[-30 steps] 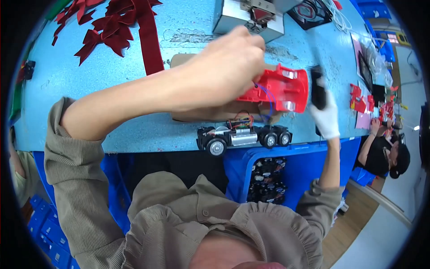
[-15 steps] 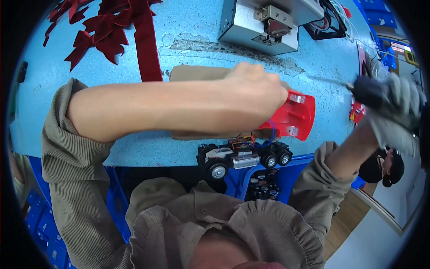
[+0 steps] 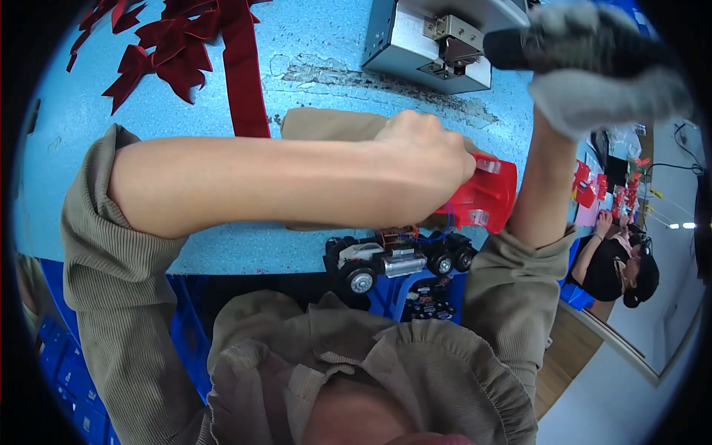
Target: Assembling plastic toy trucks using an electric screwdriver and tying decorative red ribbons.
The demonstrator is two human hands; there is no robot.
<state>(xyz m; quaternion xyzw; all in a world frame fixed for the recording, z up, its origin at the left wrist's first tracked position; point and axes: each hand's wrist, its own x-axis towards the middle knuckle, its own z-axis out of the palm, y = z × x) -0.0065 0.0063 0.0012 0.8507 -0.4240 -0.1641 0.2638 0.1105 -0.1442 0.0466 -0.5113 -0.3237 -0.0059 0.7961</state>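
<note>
My bare left hand point(image 3: 429, 159) is closed on the red plastic toy truck body point(image 3: 491, 194), pressing it down on a folded brown cloth point(image 3: 326, 122). Its fingertips are hidden behind the back of the hand. Just in front, at the table's near edge, the black truck chassis point(image 3: 400, 256) lies with silver parts, wheels and thin coloured wires that run toward the body. Raised at the upper right, my right hand point(image 3: 578, 44) in a grey-white glove grips a dark electric screwdriver point(image 3: 508, 50), blurred by motion.
A silver metal machine point(image 3: 437, 52) stands at the back. Dark red velvet bows and ribbon point(image 3: 241, 81) lie at the back left. Below the table edge is a blue bin point(image 3: 397, 297) with dark chassis parts. Another person point(image 3: 619, 267) works at the right, near red parts point(image 3: 586, 185).
My right hand with the screwdriver has swung up and inward, from the right edge toward the machine. My left hand has stayed on the red body, which has barely shifted.
</note>
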